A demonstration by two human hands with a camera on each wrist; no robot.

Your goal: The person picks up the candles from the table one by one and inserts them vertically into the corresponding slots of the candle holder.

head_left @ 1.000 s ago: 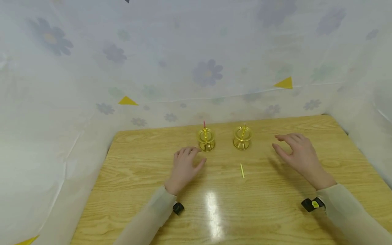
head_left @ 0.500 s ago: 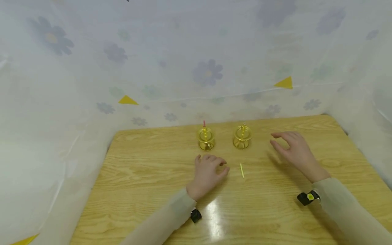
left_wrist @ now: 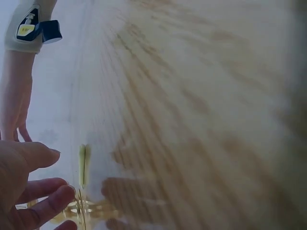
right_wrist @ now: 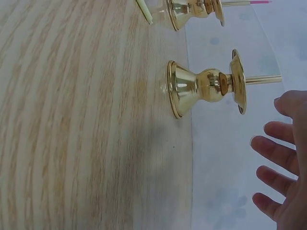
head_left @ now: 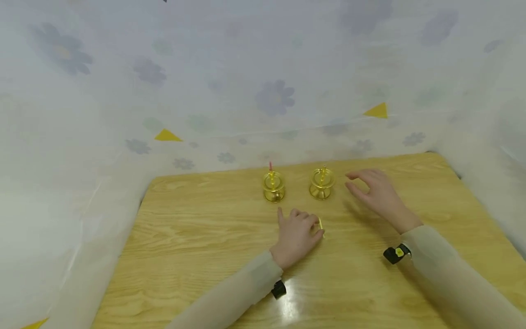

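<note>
A: Where is the left hand (head_left: 297, 235) sitting?

B: Low centre of the head view, on the wooden table (head_left: 197, 237), fingers loosely bent beside the thin yellow stick (head_left: 321, 225), not gripping it.

A: And the right hand (head_left: 376, 194)?

B: It is hovering right of centre, fingers spread and holding nothing, next to the right gold candle holder (head_left: 321, 183). The left gold candle holder (head_left: 273, 186) is carrying a pink candle (head_left: 270, 166).

Two candle holders side by side at table (head_left: 197, 237) rear edge: left holder (head_left: 273, 187), right holder (head_left: 321, 184). Thin stick (head_left: 321, 225) lies before right holder, left hand (head_left: 297, 236) on it. Right hand (head_left: 376, 194) just right of right holder.
</note>
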